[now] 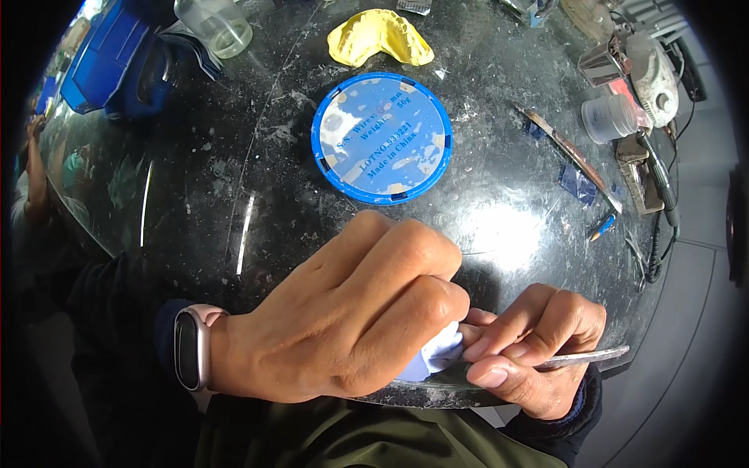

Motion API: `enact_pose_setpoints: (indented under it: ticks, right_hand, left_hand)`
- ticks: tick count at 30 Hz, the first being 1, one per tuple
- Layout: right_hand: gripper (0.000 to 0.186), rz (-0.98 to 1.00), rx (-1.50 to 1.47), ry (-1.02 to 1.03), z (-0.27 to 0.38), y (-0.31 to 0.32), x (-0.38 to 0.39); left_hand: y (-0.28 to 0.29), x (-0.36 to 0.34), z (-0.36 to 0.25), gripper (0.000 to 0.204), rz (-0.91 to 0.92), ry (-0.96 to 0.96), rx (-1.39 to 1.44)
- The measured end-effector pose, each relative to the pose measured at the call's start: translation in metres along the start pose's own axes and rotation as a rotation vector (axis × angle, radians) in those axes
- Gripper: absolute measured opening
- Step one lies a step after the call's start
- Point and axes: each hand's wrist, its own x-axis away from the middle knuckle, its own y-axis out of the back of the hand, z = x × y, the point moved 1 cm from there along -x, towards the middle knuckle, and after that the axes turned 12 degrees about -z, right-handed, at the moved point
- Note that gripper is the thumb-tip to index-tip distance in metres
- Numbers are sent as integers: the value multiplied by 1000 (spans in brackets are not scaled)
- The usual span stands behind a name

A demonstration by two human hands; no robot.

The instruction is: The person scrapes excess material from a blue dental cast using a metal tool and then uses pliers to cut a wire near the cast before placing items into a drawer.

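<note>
My left hand, with a band watch at the wrist, is closed with its knuckles up around a pale blue and white piece. Fingers cover most of that piece, so its kind does not show. Close beside it, my right hand pinches a slim metal hand tool, whose flat end sticks out to the right. The tool's other end is hidden by my fingers, near the pale piece. Both hands are at the near edge of the dark table. Beyond them lies a round blue wire spool.
A yellow dental cast sits beyond the spool. At the far left are a blue container and a clear jar. A long, thin tool, pencil stub, clear tub and corded handpiece lie right.
</note>
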Motion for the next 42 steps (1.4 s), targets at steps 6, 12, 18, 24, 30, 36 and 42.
enact_pose_setpoints:
  ticks: [6, 12, 18, 24, 30, 36, 42]
  right_hand:
    - [20, 3, 90, -9, 4, 1, -2]
    - [34, 25, 250, 91, 8, -2, -2]
    - [31, -136, 68, -26, 10, -8, 2]
    - [30, -129, 79, -59, 10, -9, 1]
    - [36, -212, -62, -7, 3, -6, 7]
    - [36, -72, -383, 258, -5, 1, 9]
    - [43, -69, -4, 316, 1, 2, 13]
  left_hand:
    - [-2, -1, 2, 35, 51, -14, 9]
    - [0, -4, 2, 36, 90, -51, 14]
    - [-1, -3, 3, 39, 88, -75, 28]
    - [0, -4, 3, 39, 77, -88, 9]
    - [2, -4, 1, 43, 28, -69, 11]
    - [5, -5, 7, 64, 50, 12, 324]
    - [5, -6, -1, 72, 36, 112, 352]
